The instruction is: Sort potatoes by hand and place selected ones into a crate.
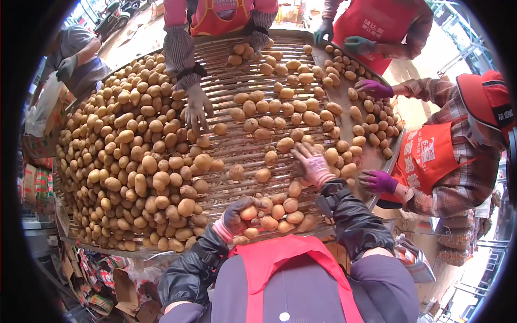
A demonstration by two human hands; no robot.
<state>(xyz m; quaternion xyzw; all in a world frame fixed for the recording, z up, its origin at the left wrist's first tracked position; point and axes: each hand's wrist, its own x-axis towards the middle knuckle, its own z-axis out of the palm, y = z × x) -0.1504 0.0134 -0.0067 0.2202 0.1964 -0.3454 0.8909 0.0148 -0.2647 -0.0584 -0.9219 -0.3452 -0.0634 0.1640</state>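
Observation:
Potatoes lie over a slatted sorting table, heaped thickly on its left side and scattered singly across its middle. My left hand, in a dark-palmed glove with a pink cuff, rests at the near edge, its fingers curved over the left end of a small group of potatoes; whether it grips one, I cannot tell. Further up and to the right, my right hand, in a pink glove, reaches flat over the slats with fingers spread. Its fingertips are beside a potato, and more potatoes lie just right of it.
A co-worker's gloved hand is over the slats by the big heap. Purple-gloved hands of another person are at the right-hand metal chute, which holds smaller potatoes. Two more people stand at the far right and far left. Cardboard boxes lie below left.

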